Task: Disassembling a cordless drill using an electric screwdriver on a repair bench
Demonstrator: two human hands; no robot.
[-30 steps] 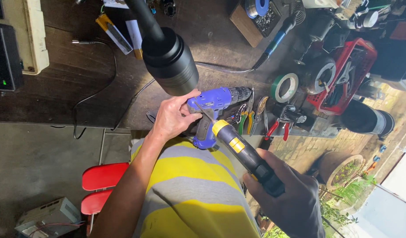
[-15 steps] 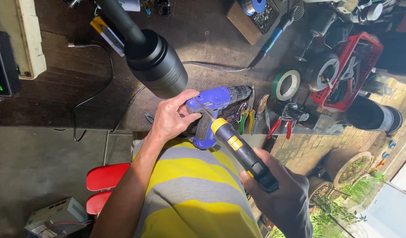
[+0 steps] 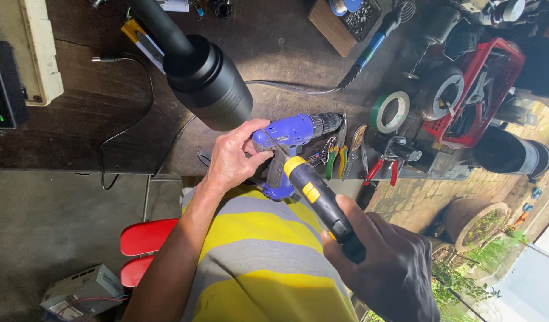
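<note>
Since a moment ago, little has shifted: the blue drill (image 3: 289, 143) stays at the dark workbench's (image 3: 107, 113) near edge. Left hand (image 3: 235, 158) wraps its body from nine o'clock. Right hand (image 3: 387, 268), at five o'clock, grips a black-and-yellow screwdriver (image 3: 319, 200) angled against the drill.

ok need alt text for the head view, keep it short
Seen from above, a person's left hand grips a blue cordless drill at the edge of a dark wooden workbench, while the right hand holds a black-and-yellow screwdriver against it. Pliers, a green tape roll and a red basket sit nearby.
</note>
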